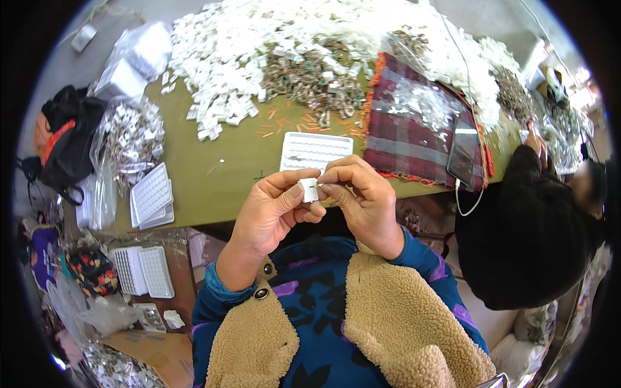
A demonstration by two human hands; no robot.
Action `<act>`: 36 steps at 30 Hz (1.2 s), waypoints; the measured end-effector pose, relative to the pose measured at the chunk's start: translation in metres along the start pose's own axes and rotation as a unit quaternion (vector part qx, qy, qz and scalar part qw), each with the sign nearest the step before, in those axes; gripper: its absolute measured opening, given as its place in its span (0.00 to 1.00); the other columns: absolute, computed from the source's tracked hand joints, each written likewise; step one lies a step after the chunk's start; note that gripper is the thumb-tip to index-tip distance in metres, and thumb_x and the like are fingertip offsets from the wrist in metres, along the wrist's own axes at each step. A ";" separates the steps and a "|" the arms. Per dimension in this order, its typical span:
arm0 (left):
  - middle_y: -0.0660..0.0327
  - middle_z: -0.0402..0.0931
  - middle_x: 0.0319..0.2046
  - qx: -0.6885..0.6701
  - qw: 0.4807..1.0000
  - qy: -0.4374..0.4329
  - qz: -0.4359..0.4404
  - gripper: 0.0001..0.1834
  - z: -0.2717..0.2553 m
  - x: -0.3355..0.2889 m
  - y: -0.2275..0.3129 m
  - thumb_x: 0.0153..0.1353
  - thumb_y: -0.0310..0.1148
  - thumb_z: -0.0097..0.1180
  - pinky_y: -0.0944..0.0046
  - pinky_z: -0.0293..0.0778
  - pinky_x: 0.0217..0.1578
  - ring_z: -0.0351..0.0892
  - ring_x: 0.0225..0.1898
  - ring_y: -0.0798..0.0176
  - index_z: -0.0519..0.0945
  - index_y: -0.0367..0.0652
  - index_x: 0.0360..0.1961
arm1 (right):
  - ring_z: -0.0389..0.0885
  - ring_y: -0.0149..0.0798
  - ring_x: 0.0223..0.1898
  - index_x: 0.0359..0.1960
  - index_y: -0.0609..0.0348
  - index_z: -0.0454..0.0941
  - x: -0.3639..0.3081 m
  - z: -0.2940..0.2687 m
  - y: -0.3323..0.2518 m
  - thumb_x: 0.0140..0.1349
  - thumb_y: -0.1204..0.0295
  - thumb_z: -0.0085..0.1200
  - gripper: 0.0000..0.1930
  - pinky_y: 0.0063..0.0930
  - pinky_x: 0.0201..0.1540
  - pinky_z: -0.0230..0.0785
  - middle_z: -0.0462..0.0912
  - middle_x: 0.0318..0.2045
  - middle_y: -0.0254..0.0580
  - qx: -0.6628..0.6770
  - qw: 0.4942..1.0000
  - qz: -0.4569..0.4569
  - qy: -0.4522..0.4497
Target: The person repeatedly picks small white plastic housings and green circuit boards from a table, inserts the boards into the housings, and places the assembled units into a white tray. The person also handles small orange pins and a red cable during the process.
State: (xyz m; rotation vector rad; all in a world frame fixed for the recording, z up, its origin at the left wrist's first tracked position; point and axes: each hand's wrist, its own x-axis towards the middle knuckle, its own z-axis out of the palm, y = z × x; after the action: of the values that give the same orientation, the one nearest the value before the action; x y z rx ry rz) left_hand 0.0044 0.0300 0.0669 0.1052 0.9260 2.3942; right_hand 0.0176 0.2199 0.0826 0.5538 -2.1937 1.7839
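Note:
Between the thumb and fingers of my left hand (pixel 266 210) is a small white plastic housing (pixel 309 190) with a dark slot in its face. My right hand (pixel 370 202) is closed in a pinch at the housing's right side; whatever its fingertips hold is too small to make out. Just beyond both hands lies a white ridged tray (pixel 317 137) with rows of small hollows. Past it are scattered copper-coloured strips (pixel 275 121) and a heap of small metal parts (pixel 317 74).
White plastic pieces (pixel 220 58) are piled across the green table (pixel 194 161). A plaid cloth (pixel 407 142) bears a phone (pixel 462 152) with a cable. Stacked trays (pixel 152 194) and a bag of parts (pixel 132 132) stand left. Another person (pixel 524 226) in black sits at right.

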 end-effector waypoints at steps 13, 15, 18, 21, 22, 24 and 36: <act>0.51 0.83 0.36 0.024 0.995 0.064 0.079 0.16 -0.028 -0.017 0.013 0.70 0.28 0.53 0.64 0.85 0.36 0.86 0.33 0.59 0.75 0.30 0.54 | 0.81 0.34 0.31 0.37 0.66 0.76 0.022 0.048 0.004 0.60 0.87 0.54 0.06 0.25 0.35 0.74 0.79 0.34 0.43 -0.040 0.998 0.025 -0.038; 0.51 0.83 0.36 0.030 0.994 0.066 0.079 0.15 -0.030 -0.015 0.014 0.69 0.28 0.53 0.64 0.85 0.36 0.86 0.33 0.60 0.75 0.29 0.54 | 0.80 0.35 0.31 0.37 0.66 0.76 0.024 0.048 0.005 0.60 0.87 0.54 0.06 0.26 0.35 0.74 0.79 0.34 0.44 -0.046 0.998 0.013 -0.043; 0.51 0.83 0.36 0.053 0.993 0.077 0.078 0.15 -0.030 -0.013 0.013 0.69 0.28 0.54 0.64 0.85 0.36 0.86 0.33 0.60 0.76 0.30 0.53 | 0.80 0.48 0.32 0.37 0.65 0.75 0.028 0.046 0.005 0.56 0.87 0.57 0.09 0.34 0.35 0.74 0.77 0.32 0.47 -0.094 0.994 -0.019 -0.053; 0.52 0.84 0.35 0.068 0.990 0.092 0.083 0.15 -0.028 -0.012 0.010 0.68 0.28 0.56 0.64 0.85 0.37 0.87 0.33 0.60 0.77 0.30 0.52 | 0.80 0.48 0.33 0.37 0.65 0.75 0.028 0.045 0.006 0.56 0.87 0.57 0.09 0.35 0.36 0.74 0.77 0.33 0.46 -0.125 0.987 -0.078 -0.071; 0.52 0.84 0.35 0.074 0.989 0.097 0.087 0.15 -0.027 -0.011 0.008 0.68 0.28 0.56 0.64 0.85 0.36 0.86 0.33 0.61 0.77 0.30 0.52 | 0.80 0.48 0.33 0.37 0.65 0.75 0.028 0.045 0.007 0.56 0.87 0.57 0.09 0.35 0.36 0.74 0.77 0.33 0.46 -0.133 0.985 -0.088 -0.068; 0.52 0.84 0.36 0.065 0.989 0.102 0.087 0.15 -0.027 -0.009 0.006 0.68 0.28 0.56 0.64 0.85 0.37 0.86 0.33 0.61 0.77 0.29 0.52 | 0.80 0.48 0.33 0.38 0.65 0.75 0.027 0.046 0.011 0.56 0.87 0.57 0.09 0.35 0.36 0.75 0.77 0.33 0.46 -0.140 0.983 -0.100 -0.063; 0.52 0.83 0.37 0.030 0.992 0.106 0.061 0.15 -0.034 -0.022 0.006 0.69 0.30 0.55 0.66 0.83 0.35 0.86 0.33 0.62 0.77 0.30 0.51 | 0.81 0.46 0.32 0.35 0.64 0.76 0.024 0.049 0.006 0.54 0.88 0.56 0.09 0.32 0.35 0.74 0.79 0.30 0.47 -0.070 0.992 0.026 -0.106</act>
State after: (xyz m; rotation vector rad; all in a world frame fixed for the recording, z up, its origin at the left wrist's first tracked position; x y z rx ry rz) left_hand 0.0116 -0.0054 0.0479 -0.0726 1.1169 2.5278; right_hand -0.0051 0.1698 0.0772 0.6870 -2.4739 1.6453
